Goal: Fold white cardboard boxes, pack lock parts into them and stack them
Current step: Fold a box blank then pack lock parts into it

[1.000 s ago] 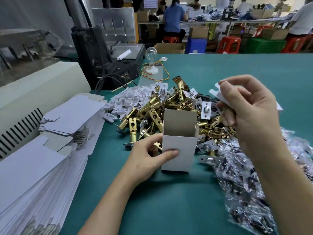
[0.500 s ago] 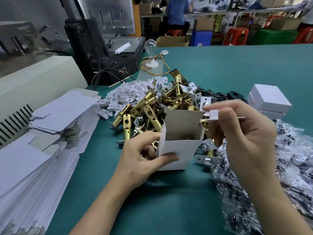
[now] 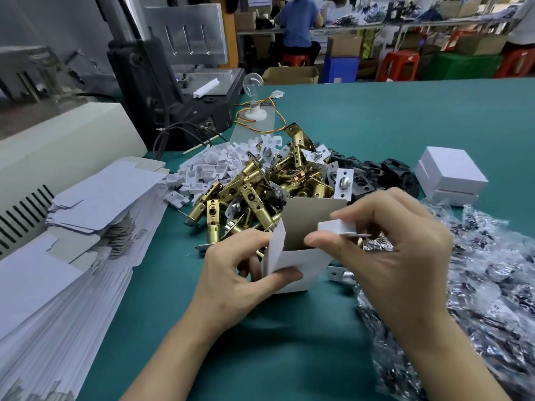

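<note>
An open white cardboard box (image 3: 301, 261) stands upright on the green table, its brown-lined top flap raised. My left hand (image 3: 231, 276) grips its left side, thumb across the front. My right hand (image 3: 388, 244) pinches a small white plastic part (image 3: 337, 227) with a thin metal piece under it, just over the box's open top at its right edge. Behind the box lies a heap of brass latch bolts (image 3: 260, 192) mixed with white plastic parts (image 3: 211, 166) and black parts (image 3: 385, 172).
Flat white box blanks (image 3: 72, 241) are stacked at the left beside a cream machine (image 3: 58, 140). Two closed white boxes (image 3: 450, 175) sit stacked at the right. Clear bags of small parts (image 3: 477, 285) cover the right side. A bulb on a wired base (image 3: 253, 94) stands behind.
My right hand has come down and left with the white part, from above the heap to the box's open top. My left hand keeps its grip on the box.
</note>
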